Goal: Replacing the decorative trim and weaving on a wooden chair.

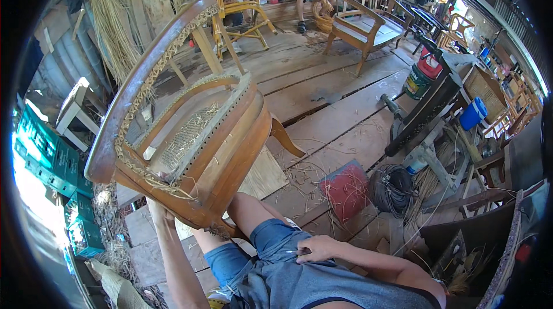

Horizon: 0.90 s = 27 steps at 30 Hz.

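Note:
A brown wooden chair frame (222, 185) leans tilted against my legs, with its curved back rail to the left. Torn woven cane (187, 136) and loose strands hang in its seat opening, and small holes run along the seat rim. My left hand (160, 212) grips the frame's lower edge from below, its fingers partly hidden by the wood. Over my lap, my right hand (317, 248) is closed, the fingers curled together. A small, thin, dark thing shows at its fingertips, too small to name.
Red board (345, 191) and a coil of dark strands (393, 187) lie to the right. A black-topped stand (429, 101) and a green bucket (419, 82) are beyond. Green crates (52, 153) line the left. Two people sit at the back near a cushioned wooden bench (368, 26).

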Tool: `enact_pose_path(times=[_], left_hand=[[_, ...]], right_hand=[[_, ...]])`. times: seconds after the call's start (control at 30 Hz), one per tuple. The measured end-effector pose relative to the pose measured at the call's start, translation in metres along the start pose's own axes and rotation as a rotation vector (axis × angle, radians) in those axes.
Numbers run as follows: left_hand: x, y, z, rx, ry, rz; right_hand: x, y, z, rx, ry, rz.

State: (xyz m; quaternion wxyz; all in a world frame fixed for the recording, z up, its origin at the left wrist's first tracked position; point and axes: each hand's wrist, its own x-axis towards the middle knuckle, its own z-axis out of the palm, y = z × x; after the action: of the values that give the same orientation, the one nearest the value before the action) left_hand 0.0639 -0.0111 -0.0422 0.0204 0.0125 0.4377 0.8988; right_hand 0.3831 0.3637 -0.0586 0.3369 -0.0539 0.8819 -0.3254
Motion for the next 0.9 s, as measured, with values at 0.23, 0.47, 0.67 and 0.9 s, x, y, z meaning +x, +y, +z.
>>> enact_pose_path(times=[0.23, 0.47, 0.67, 0.9], left_hand=[[-0.002, -0.01, 0.007, -0.234, -0.004, -0.033], [-0.002, 0.018, 0.053, -0.129, 0.095, -0.088], [-0.003, 0.015, 0.044, -0.243, 0.159, -0.143], [-0.017, 0.006, 0.045, -0.223, 0.192, -0.116]], right_hand=[[0.018, -0.03, 0.01, 0.128, 0.033, -0.251], [0.013, -0.028, 0.014, -0.032, 0.119, -0.249], [0.032, -0.042, 0.007, -0.097, -0.013, -0.297], [0.071, -0.063, 0.014, -0.039, -0.04, -0.501]])
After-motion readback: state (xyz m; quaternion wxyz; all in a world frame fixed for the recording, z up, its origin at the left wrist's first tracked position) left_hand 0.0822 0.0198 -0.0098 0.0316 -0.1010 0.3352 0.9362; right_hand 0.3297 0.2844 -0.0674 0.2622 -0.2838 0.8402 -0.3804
